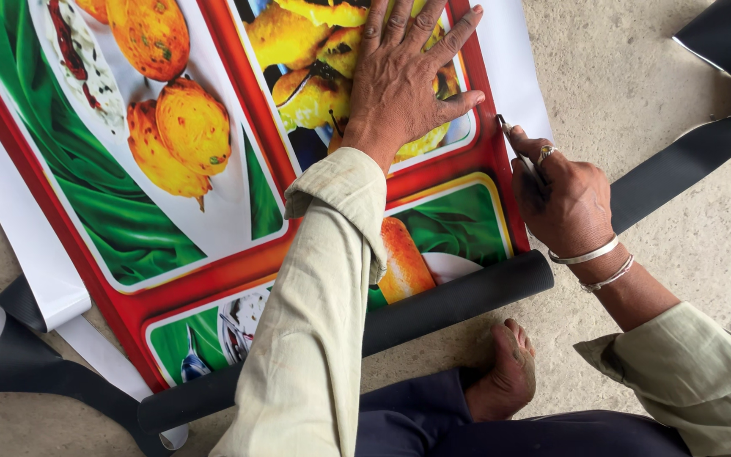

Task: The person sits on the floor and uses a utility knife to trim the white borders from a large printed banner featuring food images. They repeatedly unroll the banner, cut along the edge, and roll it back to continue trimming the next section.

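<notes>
The printed banner (pixel 213 228), a glossy sheet with food pictures framed in red and green, lay flat on the concrete floor (pixel 636 76), its near end rolled up into a dark tube (pixel 433 309) just in front of the person's bare foot (pixel 505 372). Along its right side a narrow white margin (pixel 509 68) still ran above the point where the blade stood, while below that point the red border seemed to meet the floor with no white left, so the trimming looked partly done, with the upper stretch remaining. Loose offcuts, a black strip (pixel 687 169) to the right and white and black strips (pixel 35 338) at the lower left, lay beside the sheet and suggested other edges were already cut.

The left hand (pixel 403 80) pressed flat on the banner near that right edge, fingers spread wide and straight, palm down, holding nothing. The right hand (pixel 564 203) was curled closed around a slim cutting knife (pixel 518 152), fingers wrapped tight on the handle, its tip touching the sheet at the outer edge of the red border. A ring showed on one finger and two metal bangles (pixel 594 262) sat at the wrist.
</notes>
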